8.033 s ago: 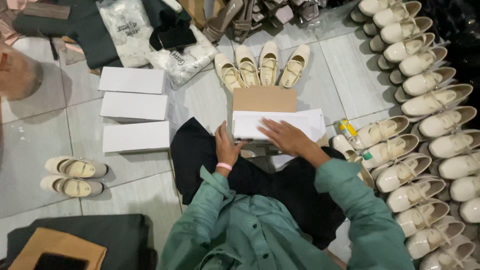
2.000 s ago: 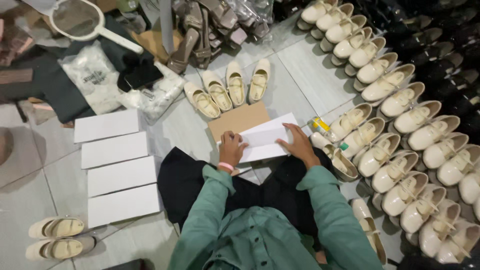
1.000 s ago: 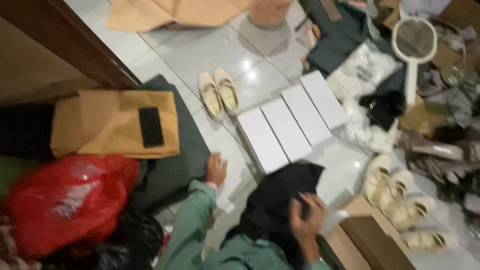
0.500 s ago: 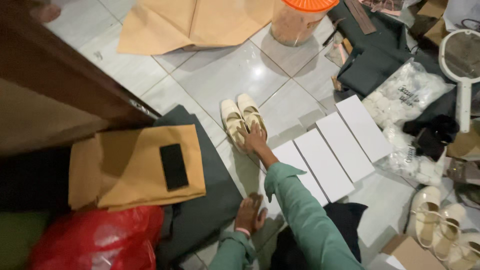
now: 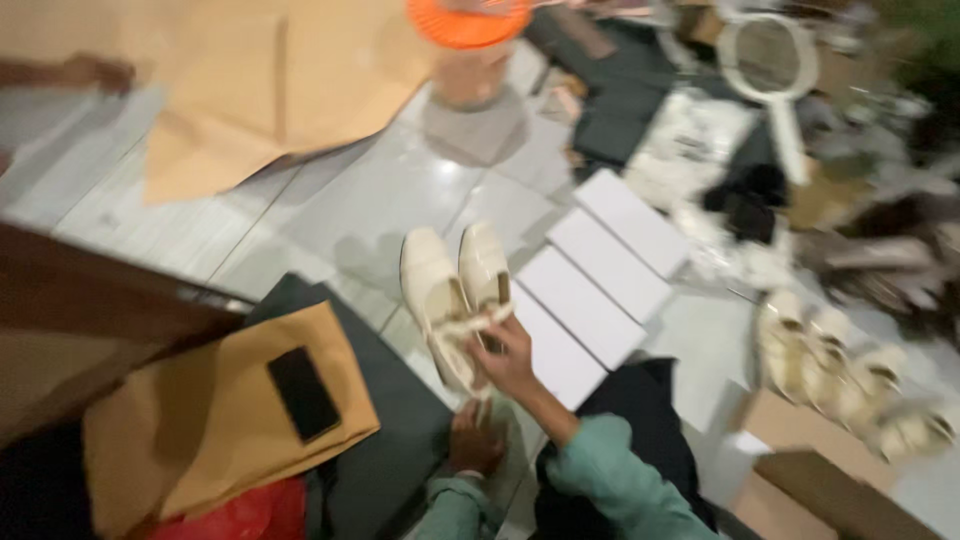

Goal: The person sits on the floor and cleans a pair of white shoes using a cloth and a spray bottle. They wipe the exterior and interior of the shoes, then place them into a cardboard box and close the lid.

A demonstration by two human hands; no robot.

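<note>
— Where were the cream shoes (image 5: 455,300)?
— Lifted just above the tiled floor (image 5: 330,200), beside the white boxes (image 5: 600,275); right hand (image 5: 510,355) fingers closed around both heels, carrying them as a pair.
— The left hand (image 5: 475,445)?
— Pressed on the floor, apparently bracing.

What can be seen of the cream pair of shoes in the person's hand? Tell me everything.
The cream shoes are a glossy, leather-looking pair with rounded toes and thin instep straps. They lie side by side, toes pointing away from the person, over the grey tiled floor. The right hand grips them at the straps and heels. The picture is blurred, so finer detail is unclear.
</note>
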